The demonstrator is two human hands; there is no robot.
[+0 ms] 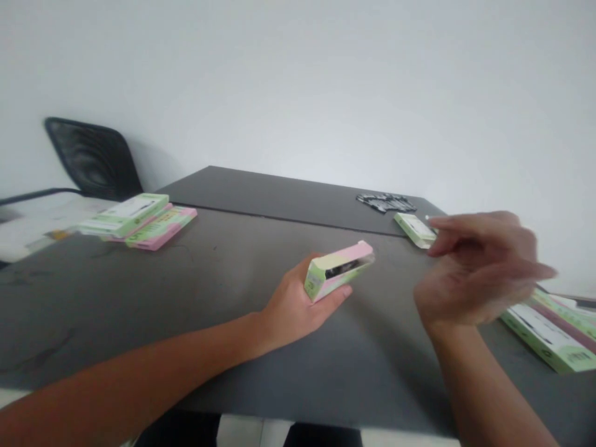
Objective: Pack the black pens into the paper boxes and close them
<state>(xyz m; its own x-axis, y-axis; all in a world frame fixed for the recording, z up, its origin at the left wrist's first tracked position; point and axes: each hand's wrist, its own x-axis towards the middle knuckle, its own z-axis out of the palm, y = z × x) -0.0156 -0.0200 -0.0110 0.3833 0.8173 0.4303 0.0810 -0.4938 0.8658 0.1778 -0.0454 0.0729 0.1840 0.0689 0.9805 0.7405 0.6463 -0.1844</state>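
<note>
Left hand (293, 304): fingers closed round a small box (342, 264), one digit laid along its near lower side, the rest mostly hidden behind it. Box is pink, green and pale yellow, dark opening along one side, green end toward the wrist; other end tips up to the right and is too blurred to read. It sits mid-view, held above the surface (261, 385). Right hand (470, 273): motion-blurred, fingers bent, two tips near each other on the left side, a pale speck by the upper tip; can't tell if they grip anything. Left forearm comes in low from the lower left, roughly level; right forearm rises from the lower right, hand higher than the left one and well apart from it. Around: pale-green box (412, 228) just past the right fingertips, partly covered by them in view. Flat pile of dark pieces (386, 202) beyond that. More boxes (547, 335) at right, partly behind the right hand and wrist. Stacked boxes (139, 217) at far left, black mesh chair (95, 155) behind. Nothing visible blocks the left hand.
</note>
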